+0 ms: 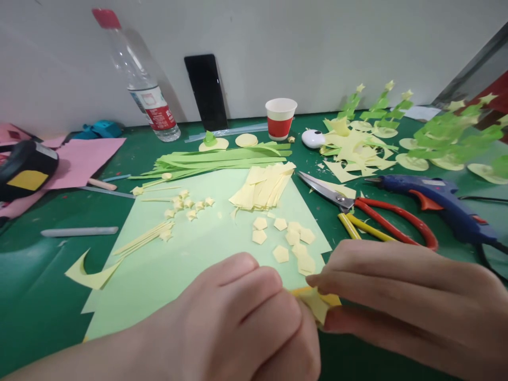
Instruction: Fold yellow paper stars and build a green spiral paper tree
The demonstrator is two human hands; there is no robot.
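Note:
My left hand [246, 323] is closed, its fingers curled at the front edge of the light green paper sheet [198, 254]. My right hand [413, 301] pinches from the other side. Between the two sits a pale yellow folded paper star [316, 305], partly covered by the fingers. Just beyond lie several flat paper pentagons [281, 254]. A stack of pale yellow paper strips [262, 186] is behind them. Small puffed paper stars [189, 203] and thin rolled-looking paper sticks [145, 237] rest on the sheet's left part.
Scissors [345, 201] and a blue glue gun [432, 193] lie at right, near paper scraps [353, 148] and green paper plants [448, 137]. At the back stand a bottle [159, 111], a phone [206, 90] and a paper cup [280, 119]. Pink paper [83, 159] is left.

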